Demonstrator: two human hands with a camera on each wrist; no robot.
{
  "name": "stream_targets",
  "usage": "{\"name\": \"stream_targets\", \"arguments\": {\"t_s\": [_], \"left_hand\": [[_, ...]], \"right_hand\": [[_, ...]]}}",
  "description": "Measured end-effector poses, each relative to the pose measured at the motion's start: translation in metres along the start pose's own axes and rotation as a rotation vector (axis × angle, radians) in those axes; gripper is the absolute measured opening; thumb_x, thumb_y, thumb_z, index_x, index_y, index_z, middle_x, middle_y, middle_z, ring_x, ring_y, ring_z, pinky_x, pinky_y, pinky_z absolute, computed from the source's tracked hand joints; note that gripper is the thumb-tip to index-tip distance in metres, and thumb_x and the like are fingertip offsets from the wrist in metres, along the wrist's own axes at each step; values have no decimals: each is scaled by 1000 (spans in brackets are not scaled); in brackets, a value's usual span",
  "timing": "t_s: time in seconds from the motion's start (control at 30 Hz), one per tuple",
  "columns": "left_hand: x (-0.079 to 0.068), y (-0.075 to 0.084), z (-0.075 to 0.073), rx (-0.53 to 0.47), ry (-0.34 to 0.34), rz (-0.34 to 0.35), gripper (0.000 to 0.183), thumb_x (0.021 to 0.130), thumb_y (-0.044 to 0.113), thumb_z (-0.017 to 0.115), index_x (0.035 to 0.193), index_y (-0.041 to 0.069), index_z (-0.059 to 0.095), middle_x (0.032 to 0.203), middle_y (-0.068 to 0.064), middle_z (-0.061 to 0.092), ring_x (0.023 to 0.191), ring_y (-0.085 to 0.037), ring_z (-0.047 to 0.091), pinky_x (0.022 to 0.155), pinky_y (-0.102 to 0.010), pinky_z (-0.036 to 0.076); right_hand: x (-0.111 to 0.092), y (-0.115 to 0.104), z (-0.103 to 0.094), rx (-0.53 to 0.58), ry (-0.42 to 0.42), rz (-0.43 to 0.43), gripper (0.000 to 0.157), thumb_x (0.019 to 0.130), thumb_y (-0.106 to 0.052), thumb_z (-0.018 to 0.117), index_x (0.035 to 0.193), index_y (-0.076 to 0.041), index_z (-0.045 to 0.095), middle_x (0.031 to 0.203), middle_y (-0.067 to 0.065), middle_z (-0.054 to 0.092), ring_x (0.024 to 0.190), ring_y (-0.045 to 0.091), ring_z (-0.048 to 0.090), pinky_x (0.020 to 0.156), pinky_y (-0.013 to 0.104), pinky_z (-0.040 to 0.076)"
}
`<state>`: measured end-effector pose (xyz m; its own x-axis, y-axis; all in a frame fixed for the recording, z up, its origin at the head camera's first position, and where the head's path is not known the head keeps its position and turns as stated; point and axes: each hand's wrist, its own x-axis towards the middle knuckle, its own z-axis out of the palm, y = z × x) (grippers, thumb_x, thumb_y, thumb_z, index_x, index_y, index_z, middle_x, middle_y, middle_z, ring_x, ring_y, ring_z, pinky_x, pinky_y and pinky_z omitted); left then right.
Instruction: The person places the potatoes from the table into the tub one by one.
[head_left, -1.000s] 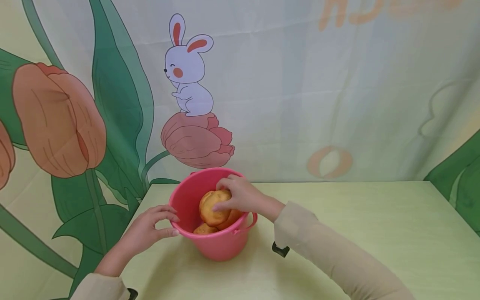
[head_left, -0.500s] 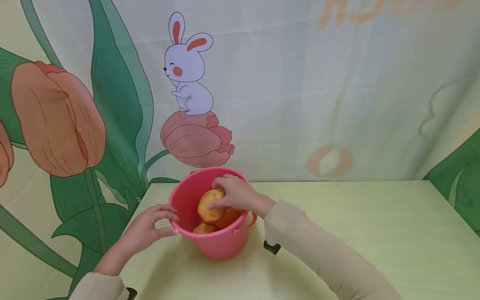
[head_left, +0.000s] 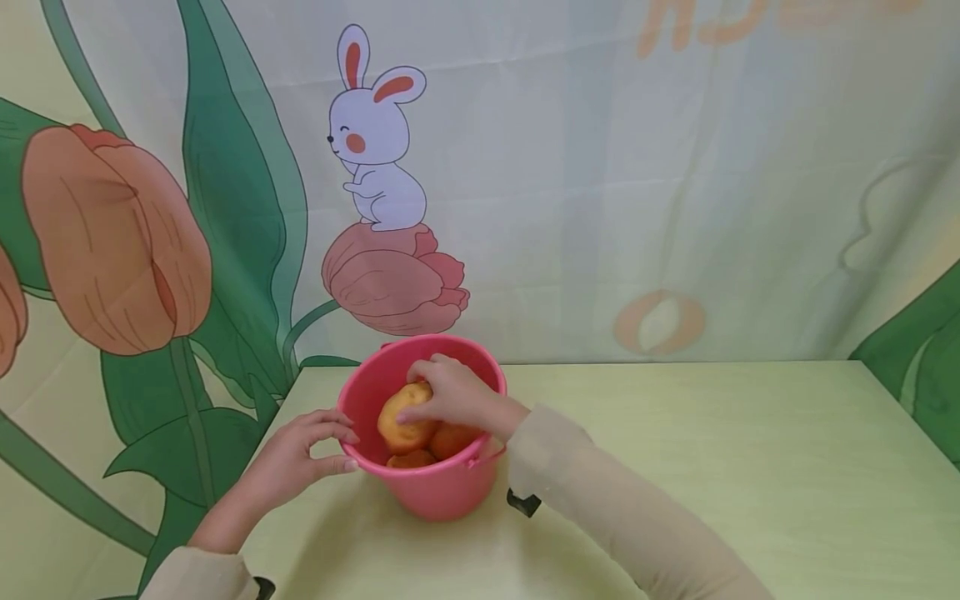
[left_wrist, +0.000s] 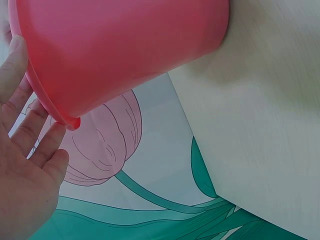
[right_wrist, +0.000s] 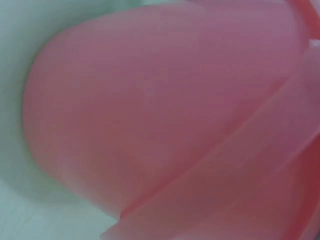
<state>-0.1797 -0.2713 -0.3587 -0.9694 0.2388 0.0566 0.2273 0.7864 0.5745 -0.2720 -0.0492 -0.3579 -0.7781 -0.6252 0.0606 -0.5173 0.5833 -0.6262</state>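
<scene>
A pink bucket (head_left: 442, 496) stands upright on the table. My left hand (head_left: 300, 454) grips its left rim, and in the left wrist view the thumb lies on the outer wall with the fingers at the rim. My right hand (head_left: 457, 396) reaches in from the right side and holds a lumpy yellow-brown potato (head_left: 392, 427) inside the bucket. Beneath it lie more potato-like pieces, one at the right (head_left: 452, 440) and one at the front (head_left: 411, 460). The right wrist view has only the blurred bucket wall (right_wrist: 125, 110) and its handle (right_wrist: 215, 172); the hand is out of sight there.
The pale green-yellow table (head_left: 712, 467) extends to the right of the bucket. Behind it hangs a cloth backdrop (head_left: 555, 192) printed with a rabbit and tulips, close to the table's far edge.
My right hand has moved left within the bucket, carrying the potato towards the left wall. The left hand and the bucket have stayed in place.
</scene>
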Motion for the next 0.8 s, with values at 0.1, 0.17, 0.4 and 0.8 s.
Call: {"name": "stream_targets", "arguments": {"t_s": [0.1,0.17,0.4,0.8], "left_hand": [[0,-1,0,12,4,4,34,69,35,72,95,14,66,113,-8,55,111,-31,45,72,-34,53],[0,0,0,10,3,0,34,69,35,72,95,14,66,113,-8,55,111,-31,45,72,-34,53],[-1,1,-1,0,-5,-9,34,69,34,72,96,14,66,114,-8,55,112,-32,44,73,-35,53],[0,0,0,-6,-8,-22,34,69,36,71,96,16,65,115,-7,55,114,-31,43,75,-37,53]], "right_hand": [[2,-1,3,-2,2,15,50,67,-41,74,107,-18,53,97,-6,53,93,9,47,61,15,47],[3,-2,5,1,0,19,50,67,-41,73,107,-18,53,97,-5,53,93,9,47,61,15,47],[4,-4,11,30,-21,59,51,66,-40,74,108,-20,52,99,-6,51,93,9,47,60,16,48],[3,-10,14,17,-67,56,51,66,-40,75,106,-19,53,97,-6,51,89,8,48,60,16,48]]}}
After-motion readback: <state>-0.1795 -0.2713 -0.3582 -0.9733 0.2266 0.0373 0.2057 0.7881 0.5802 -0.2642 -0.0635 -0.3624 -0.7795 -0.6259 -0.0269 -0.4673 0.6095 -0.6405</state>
